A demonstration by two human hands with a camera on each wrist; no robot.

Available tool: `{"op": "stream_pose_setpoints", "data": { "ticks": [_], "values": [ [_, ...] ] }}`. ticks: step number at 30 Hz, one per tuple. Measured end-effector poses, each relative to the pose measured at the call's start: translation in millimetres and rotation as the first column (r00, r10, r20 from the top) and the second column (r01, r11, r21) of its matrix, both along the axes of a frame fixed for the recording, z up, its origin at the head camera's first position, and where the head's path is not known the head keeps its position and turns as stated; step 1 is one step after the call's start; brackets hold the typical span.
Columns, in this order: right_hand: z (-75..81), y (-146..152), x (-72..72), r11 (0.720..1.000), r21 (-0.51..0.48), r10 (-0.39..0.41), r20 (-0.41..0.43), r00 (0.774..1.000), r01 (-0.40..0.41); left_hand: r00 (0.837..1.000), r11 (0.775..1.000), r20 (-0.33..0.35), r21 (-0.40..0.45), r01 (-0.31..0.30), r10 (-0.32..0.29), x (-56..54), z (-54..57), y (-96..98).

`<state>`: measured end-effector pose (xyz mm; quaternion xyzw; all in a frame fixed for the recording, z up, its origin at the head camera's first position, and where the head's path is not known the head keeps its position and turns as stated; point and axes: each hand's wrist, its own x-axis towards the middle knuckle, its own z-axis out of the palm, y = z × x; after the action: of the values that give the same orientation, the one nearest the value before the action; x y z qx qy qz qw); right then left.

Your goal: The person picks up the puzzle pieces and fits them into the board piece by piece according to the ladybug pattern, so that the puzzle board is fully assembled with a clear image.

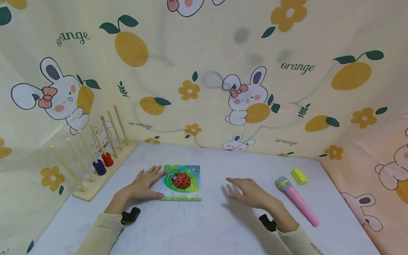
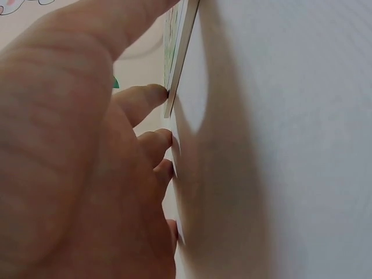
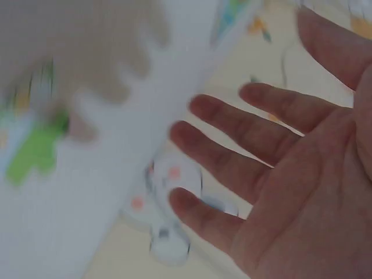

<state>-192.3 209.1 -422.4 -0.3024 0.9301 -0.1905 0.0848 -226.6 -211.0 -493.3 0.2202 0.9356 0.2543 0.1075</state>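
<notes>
A square ladybug picture board [image 1: 182, 182], green and blue with a red ladybug in its middle, lies flat on the table. At its left edge rests my left hand [image 1: 145, 186], fingers spread, with the thumb and index fingertip touching the board. In the left wrist view, the board's thin edge [image 2: 184, 52] shows beside the thumb and a fingertip of the left hand [image 2: 87, 157]. My right hand [image 1: 250, 193] hovers over the table right of the board, its fingers extended and holding nothing. The right wrist view has the palm and spread fingers of that right hand [image 3: 290, 168].
A pink microphone [image 1: 301, 203] lies right of the right hand, with a yellow-green block [image 1: 299, 176] behind it. On the left stands a wooden peg rack [image 1: 108, 173] with blue rings [image 1: 99, 167] and red rings [image 1: 107, 159]. Patterned cloth walls surround the white table [image 1: 191, 226].
</notes>
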Motion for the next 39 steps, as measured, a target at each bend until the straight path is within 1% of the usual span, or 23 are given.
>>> {"op": "stream_pose_setpoints", "data": {
  "ticks": [3, 6, 8, 11, 15, 20, 27, 29, 32, 36, 39],
  "values": [
    [8.3, 22.2, -0.7, 0.998, 0.001, -0.068, 0.039, 0.997, 0.068, 1.000, 1.000, -0.004, -0.009, -0.004, 0.004, -0.3, -0.4, -0.6],
    [9.5, 38.8, 0.3, 0.993, 0.028, -0.113, 0.084, 0.990, 0.111, 1.000, 1.000, 0.001, -0.021, -0.013, 0.013, -1.0, -1.4, -0.5],
    [6.8, 45.6, 1.1, 0.989, 0.039, -0.148, 0.118, 0.982, 0.144, 1.000, 0.999, 0.004, -0.028, -0.017, 0.017, -1.1, -1.7, -0.5],
    [-1.5, 51.2, 2.3, 0.978, 0.029, -0.208, 0.153, 0.966, 0.206, 1.000, 1.000, 0.003, -0.018, -0.012, 0.012, -0.7, -1.2, -0.7],
    [-14.6, 54.1, 1.3, 0.968, -0.012, -0.244, 0.152, 0.958, 0.249, 1.000, 1.000, -0.001, -0.012, -0.003, 0.003, 0.1, -0.4, -1.2],
    [-24.4, 55.8, -0.2, 0.961, -0.034, -0.268, 0.150, 0.952, 0.276, 1.000, 1.000, 0.002, -0.014, -0.007, 0.007, -0.2, -0.4, -1.6],
    [-27.0, 56.1, 0.1, 0.957, -0.036, -0.280, 0.154, 0.948, 0.288, 1.000, 0.999, -0.010, -0.031, -0.007, 0.007, -1.2, -3.9, -2.2],
    [-27.7, 56.0, -0.1, 0.956, -0.034, -0.282, 0.150, 0.948, 0.290, 1.000, 0.999, -0.008, -0.032, -0.009, 0.008, -1.3, -3.9, -2.1],
    [-29.0, 55.2, 0.4, 0.951, -0.017, -0.303, 0.145, 0.942, 0.309, 1.000, 0.999, -0.004, -0.031, -0.008, 0.008, -1.0, -2.8, -1.6],
    [-30.6, 54.4, 0.8, 0.952, -0.001, -0.305, 0.118, 0.945, 0.307, 1.000, 1.000, 0.000, -0.025, -0.008, 0.008, -0.9, -1.8, -1.3],
    [-31.2, 54.2, 0.6, 0.956, 0.002, -0.294, 0.090, 0.952, 0.295, 1.000, 1.000, -0.001, -0.024, -0.007, 0.007, -1.3, -2.8, -1.6]
  ]
}}
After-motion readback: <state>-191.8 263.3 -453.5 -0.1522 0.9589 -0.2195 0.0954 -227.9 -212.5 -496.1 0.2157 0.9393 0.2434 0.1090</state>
